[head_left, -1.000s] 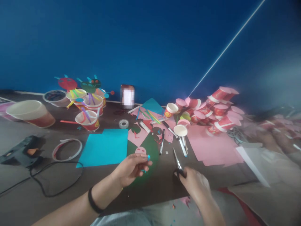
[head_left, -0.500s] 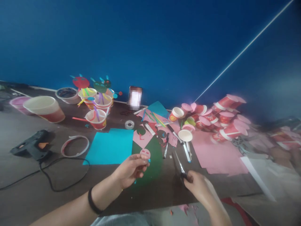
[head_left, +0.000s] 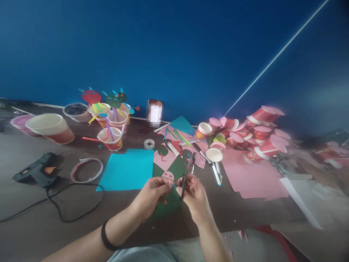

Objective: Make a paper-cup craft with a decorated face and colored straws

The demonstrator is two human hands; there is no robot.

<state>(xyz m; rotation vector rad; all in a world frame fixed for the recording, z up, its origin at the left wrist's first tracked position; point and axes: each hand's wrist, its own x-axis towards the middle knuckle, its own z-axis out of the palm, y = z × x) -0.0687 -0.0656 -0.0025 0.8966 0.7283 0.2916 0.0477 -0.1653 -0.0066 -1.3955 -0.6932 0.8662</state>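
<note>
My left hand [head_left: 155, 193] is closed in a pinch on a small blue paper piece [head_left: 173, 185], just above the green paper [head_left: 169, 205]. Close on its right, my right hand [head_left: 194, 193] is wrapped round the handles of a pair of scissors [head_left: 185, 176], whose blades point up and away. The fingertips of both hands come near each other at the blue piece; whether the right ones touch it I cannot tell. Beyond them lies a pink paper disc [head_left: 168, 175] with darker pink marks on it.
Left stand a glue gun [head_left: 40, 169], a tape ring [head_left: 86, 170], blue paper [head_left: 128, 169] and paper cups [head_left: 109, 138] with straws. Markers [head_left: 216, 174] and pink paper [head_left: 251, 174] lie right, below piled red cups [head_left: 261, 134]. A phone [head_left: 155, 112] leans on the wall.
My right hand has brought the scissors leftward, up beside my left hand, and the blades now point more steeply upward. The left hand stays nearly in place with the blue piece.
</note>
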